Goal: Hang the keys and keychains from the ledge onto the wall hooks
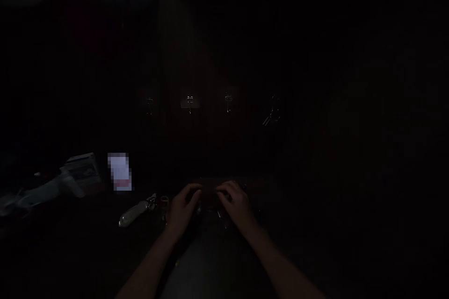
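In deep shadow, my left hand [183, 206] and my right hand [235, 202] face each other low in the middle of the head view. The fingers of both are curled, with each thumb close to the index finger. A dark reddish thing shows faintly between them; its kind is too dark to make out, and I see no clear outline where the fingers meet it. Just below it, close to my right thumb, thin shiny lines catch the light. Left of my left hand lies a pale, long-handled object [133, 213] with shiny metal at its upper end.
Further left are a printed box [84, 175], a bright pixelated rectangle [119, 171] and a crumpled pale-blue item [42, 192]. Several shiny metal clips or hooks, one a clip [190, 101], hang in a row at the back. Darkness hides most of the right side.
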Motion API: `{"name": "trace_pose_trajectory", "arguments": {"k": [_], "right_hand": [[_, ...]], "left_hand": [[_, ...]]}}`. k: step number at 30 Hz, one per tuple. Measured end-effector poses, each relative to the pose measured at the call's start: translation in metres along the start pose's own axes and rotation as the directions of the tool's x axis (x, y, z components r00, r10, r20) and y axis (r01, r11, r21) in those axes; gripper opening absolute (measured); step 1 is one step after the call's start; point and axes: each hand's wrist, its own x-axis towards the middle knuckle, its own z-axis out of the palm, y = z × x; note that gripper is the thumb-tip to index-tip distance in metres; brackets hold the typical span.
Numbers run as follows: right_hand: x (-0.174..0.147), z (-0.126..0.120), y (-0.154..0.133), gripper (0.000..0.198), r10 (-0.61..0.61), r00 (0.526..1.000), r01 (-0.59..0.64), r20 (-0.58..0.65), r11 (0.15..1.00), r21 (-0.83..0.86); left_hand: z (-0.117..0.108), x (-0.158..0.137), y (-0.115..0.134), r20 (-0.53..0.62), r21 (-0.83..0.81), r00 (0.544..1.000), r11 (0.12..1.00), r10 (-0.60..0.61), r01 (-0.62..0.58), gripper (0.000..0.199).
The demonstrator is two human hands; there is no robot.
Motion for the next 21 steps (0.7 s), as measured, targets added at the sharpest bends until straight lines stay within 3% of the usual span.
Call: {"name": "trace_pose_trajectory", "arguments": {"k": [3,6,9,12,15,21], "right_hand": [[0.002,0.000,-0.005,0.010,0.209,0.977,-0.204,-0.032,0.971,0.125],[0.004,0.001,-0.008,0.013,0.451,0.892,-0.439,0.020,0.854,0.278],[0.006,0.001,-0.008,0.014,0.566,0.817,-0.562,0.107,0.743,0.364],[0.009,-0.002,-0.005,0.015,0.586,0.795,-0.588,0.157,0.681,0.437],[0.013,-0.010,-0.003,0.021,0.577,0.806,-0.550,0.128,0.651,0.523],[0.027,-0.043,-0.010,0.022,0.529,0.845,-0.425,-0.083,0.756,0.498]], "left_hand": [[0.002,-0.001,-0.002,0.040,0.033,0.999,0.999,0.004,-0.006,0.024],[0.006,-0.003,-0.004,0.103,0.044,0.995,0.999,-0.004,0.000,0.024],[0.008,-0.004,-0.005,0.127,0.042,0.992,0.999,0.005,-0.010,0.024],[0.008,-0.003,-0.006,0.107,0.042,0.994,0.999,0.018,-0.022,0.024],[0.005,-0.002,-0.009,0.088,0.066,0.996,0.997,0.030,-0.036,0.025],[-0.002,0.001,-0.016,0.068,0.176,0.998,0.984,0.018,-0.030,0.029]]}}
